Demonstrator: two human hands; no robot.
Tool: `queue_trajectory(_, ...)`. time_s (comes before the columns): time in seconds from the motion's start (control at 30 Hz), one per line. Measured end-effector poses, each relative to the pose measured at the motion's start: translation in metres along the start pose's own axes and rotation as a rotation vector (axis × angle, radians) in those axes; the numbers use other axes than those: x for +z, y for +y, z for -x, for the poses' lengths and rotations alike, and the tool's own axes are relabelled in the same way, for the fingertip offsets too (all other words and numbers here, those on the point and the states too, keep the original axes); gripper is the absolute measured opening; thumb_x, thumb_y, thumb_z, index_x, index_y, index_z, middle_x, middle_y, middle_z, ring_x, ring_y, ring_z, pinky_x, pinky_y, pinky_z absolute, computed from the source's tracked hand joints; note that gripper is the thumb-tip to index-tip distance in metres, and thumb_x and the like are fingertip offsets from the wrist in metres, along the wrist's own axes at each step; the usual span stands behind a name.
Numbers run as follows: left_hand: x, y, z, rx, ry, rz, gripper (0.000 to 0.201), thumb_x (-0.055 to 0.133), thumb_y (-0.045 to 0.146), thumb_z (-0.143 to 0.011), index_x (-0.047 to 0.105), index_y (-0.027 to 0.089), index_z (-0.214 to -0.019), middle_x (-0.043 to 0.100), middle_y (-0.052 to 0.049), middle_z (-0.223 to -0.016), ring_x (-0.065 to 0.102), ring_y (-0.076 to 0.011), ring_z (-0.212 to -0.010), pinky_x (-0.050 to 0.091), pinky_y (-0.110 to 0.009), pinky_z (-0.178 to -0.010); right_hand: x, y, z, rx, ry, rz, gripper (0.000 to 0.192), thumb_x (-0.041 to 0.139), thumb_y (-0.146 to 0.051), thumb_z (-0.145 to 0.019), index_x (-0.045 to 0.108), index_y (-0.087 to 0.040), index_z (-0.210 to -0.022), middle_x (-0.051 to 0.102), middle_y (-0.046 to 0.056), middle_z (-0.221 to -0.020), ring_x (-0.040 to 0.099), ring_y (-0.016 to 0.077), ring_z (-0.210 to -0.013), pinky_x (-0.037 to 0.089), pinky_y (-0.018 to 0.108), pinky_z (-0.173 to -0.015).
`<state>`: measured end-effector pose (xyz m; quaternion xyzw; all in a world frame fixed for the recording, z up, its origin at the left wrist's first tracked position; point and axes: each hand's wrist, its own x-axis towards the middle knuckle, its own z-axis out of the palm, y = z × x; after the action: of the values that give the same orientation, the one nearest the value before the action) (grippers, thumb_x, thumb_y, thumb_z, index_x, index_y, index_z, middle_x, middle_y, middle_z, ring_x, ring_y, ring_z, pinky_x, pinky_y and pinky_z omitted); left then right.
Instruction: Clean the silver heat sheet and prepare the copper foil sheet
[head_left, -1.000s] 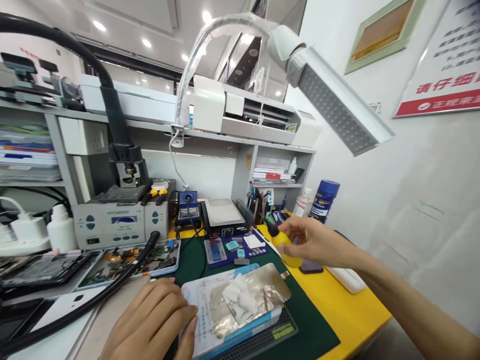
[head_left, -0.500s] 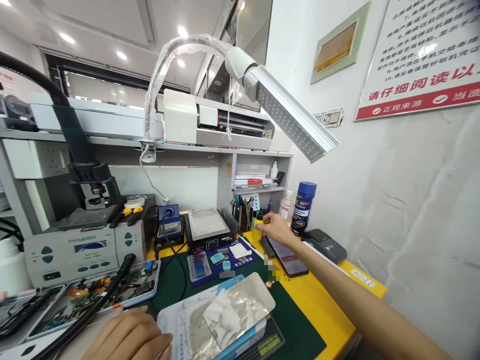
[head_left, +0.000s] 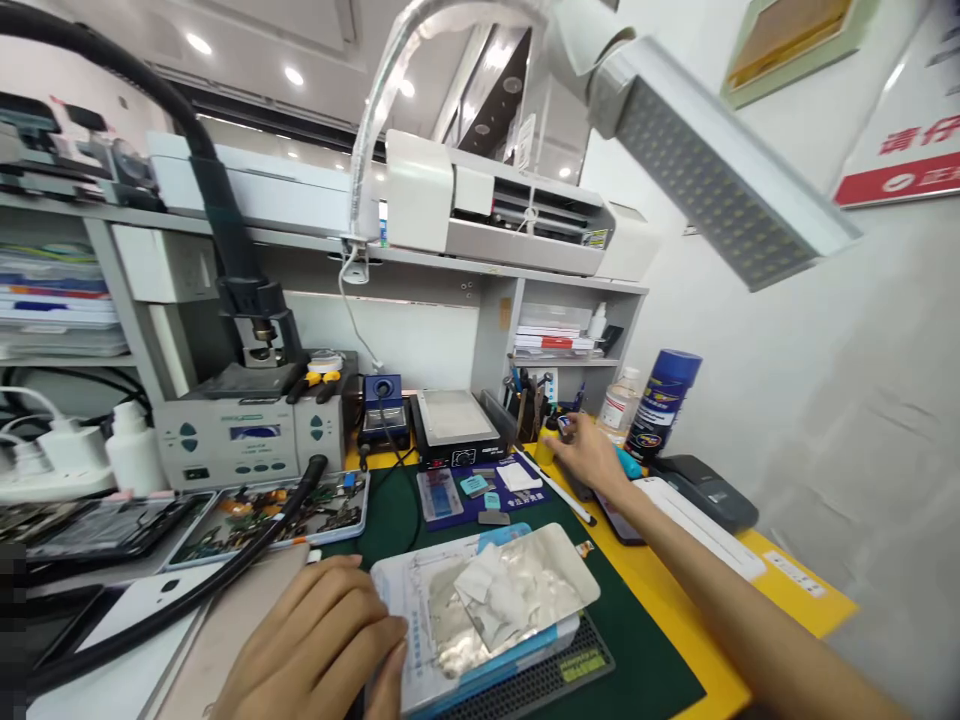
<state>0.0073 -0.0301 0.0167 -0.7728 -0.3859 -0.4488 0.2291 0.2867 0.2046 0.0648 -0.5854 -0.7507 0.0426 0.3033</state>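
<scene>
My right hand [head_left: 589, 452] reaches to the back right, fingers closed in a pinch around a small dark round thing [head_left: 564, 424] with a bluish-white top that I cannot make out. Just left of these fingers stands a small yellow bottle [head_left: 547, 444] with a dark cap. My left hand [head_left: 322, 640] rests at the front with its fingers curled together. A dark bit shows below its thumb, but what it holds, if anything, is hidden. Beside it, an opened silvery packet [head_left: 551, 570] with crumpled white wipes [head_left: 495, 595] lies on a white-and-blue box [head_left: 409, 580].
A phone [head_left: 622, 520] lies under my right forearm. Behind it stand a clear bottle [head_left: 619, 405] and a blue-capped spray can [head_left: 664, 405]. A hot plate [head_left: 457, 420] and a tray of parts [head_left: 352, 515] are further left. A black hose [head_left: 247, 570] crosses the left side, and a lamp [head_left: 720, 160] hangs overhead.
The view has turned left and moved. My right hand has shifted off the yellow bottle's cap to just right of the bottle, and a small round thing now shows at its fingers.
</scene>
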Motion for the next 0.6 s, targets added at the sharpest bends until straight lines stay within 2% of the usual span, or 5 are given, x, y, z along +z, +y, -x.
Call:
queue_trajectory(0.13,-0.004,0.005,-0.006,-0.031,-0.026,0.017,0.018,0.056,0.005,-0.087,0.066,0.020,-0.084,0.064,-0.001,-0.074,0.060,-0.0169,-0.077,0.048,-0.039,-0.090,-0.029,-0.042,0.050,-0.269,-0.057,-0.102,0.032,0.046,-0.038,-0.101,0.068,-0.017,-0.112,0.067,0.014,-0.114,0.061,0.0283,-0.104,0.049,0.046,-0.093)
queue_trajectory(0.2,-0.005,0.008,-0.007,-0.067,-0.057,0.026,0.018,0.056,0.005,-0.087,0.066,0.019,-0.082,0.063,-0.001,-0.073,0.059,-0.0167,-0.076,0.050,-0.039,-0.090,-0.042,-0.065,0.082,-0.481,-0.282,-0.171,0.021,0.063,-0.041,-0.091,0.074,-0.024,-0.097,0.069,0.007,-0.108,0.064,0.0243,-0.099,0.052,0.035,-0.089)
queue_trajectory(0.3,-0.004,0.012,-0.004,-0.073,-0.125,0.023,0.014,0.057,0.011,-0.089,0.068,0.018,-0.087,0.066,-0.002,-0.077,0.060,-0.0186,-0.082,0.052,-0.041,-0.090,-0.049,-0.089,0.117,-0.704,-0.607,-0.160,0.025,0.064,-0.029,-0.090,0.069,-0.022,-0.113,0.063,0.008,-0.119,0.060,0.0231,-0.108,0.048,0.036,-0.098)
queue_trajectory(0.47,0.017,0.007,0.015,0.053,-0.229,-0.088,0.017,0.054,0.031,-0.095,0.069,0.025,-0.102,0.071,-0.001,-0.104,0.061,-0.0223,-0.101,0.040,-0.044,-0.106,-0.038,-0.092,0.134,-0.759,-0.656,0.053,0.039,0.063,-0.030,-0.092,0.060,-0.021,-0.129,0.060,0.010,-0.121,0.055,0.0284,-0.115,0.049,0.044,-0.098)
queue_trajectory(0.6,0.037,0.001,0.028,0.116,-0.008,-0.214,0.013,0.061,0.028,-0.092,0.068,0.032,-0.103,0.070,-0.001,-0.105,0.059,-0.0230,-0.108,0.026,-0.047,-0.117,-0.032,-0.092,0.132,-0.790,-0.625,0.137,0.031,0.061,-0.026,-0.094,0.062,-0.021,-0.125,0.062,0.009,-0.116,0.058,0.0266,-0.109,0.050,0.041,-0.094)
